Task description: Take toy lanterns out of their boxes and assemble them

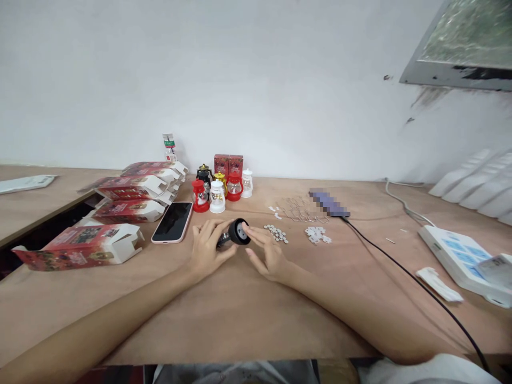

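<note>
Your left hand [208,246] grips the black lantern [236,233] from the left; your right hand [267,252] pinches its round base with the fingertips. It sits between them, just above the table [248,314], button cells [276,233] just beside it.

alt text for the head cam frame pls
Two bare hands, left hand and right hand, hold a small black lantern sideways over a wooden table. Nearby lie a phone, red cartons and more toy lanterns.
</note>
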The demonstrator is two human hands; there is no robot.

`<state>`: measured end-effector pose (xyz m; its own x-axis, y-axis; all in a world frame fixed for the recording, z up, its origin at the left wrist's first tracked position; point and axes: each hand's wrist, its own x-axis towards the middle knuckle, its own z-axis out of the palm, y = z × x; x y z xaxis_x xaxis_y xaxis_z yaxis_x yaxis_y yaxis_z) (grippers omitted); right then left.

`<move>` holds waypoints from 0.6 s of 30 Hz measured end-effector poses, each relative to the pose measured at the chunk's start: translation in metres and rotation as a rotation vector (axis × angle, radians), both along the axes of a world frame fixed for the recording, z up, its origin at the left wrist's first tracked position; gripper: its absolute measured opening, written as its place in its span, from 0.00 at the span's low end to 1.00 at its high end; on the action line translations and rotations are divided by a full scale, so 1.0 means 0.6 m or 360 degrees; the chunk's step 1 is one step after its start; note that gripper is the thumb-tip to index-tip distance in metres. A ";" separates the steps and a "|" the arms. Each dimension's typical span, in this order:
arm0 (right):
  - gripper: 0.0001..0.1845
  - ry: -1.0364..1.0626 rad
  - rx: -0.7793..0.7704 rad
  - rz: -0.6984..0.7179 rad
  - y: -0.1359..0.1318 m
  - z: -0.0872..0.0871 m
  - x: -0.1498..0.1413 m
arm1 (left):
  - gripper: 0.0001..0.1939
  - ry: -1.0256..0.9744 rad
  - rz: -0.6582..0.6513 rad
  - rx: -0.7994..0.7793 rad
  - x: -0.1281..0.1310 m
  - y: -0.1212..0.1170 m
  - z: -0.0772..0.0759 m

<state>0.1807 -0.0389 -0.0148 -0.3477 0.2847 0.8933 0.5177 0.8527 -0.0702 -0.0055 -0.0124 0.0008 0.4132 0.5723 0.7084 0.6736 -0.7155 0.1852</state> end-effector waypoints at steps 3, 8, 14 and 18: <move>0.33 -0.0005 -0.0048 0.0054 -0.001 -0.001 -0.002 | 0.21 0.0008 -0.0013 0.0040 0.000 0.001 -0.001; 0.35 -0.0067 -0.0123 0.0066 -0.004 0.000 -0.002 | 0.20 0.0001 0.0024 -0.0008 0.001 0.002 -0.001; 0.32 0.0045 -0.0092 -0.0257 -0.022 -0.001 0.033 | 0.21 -0.0073 -0.0053 -0.0138 -0.001 0.005 -0.004; 0.26 0.0128 -0.0075 -0.0653 -0.009 -0.011 0.101 | 0.22 -0.0232 -0.0176 -0.0246 -0.002 0.008 -0.003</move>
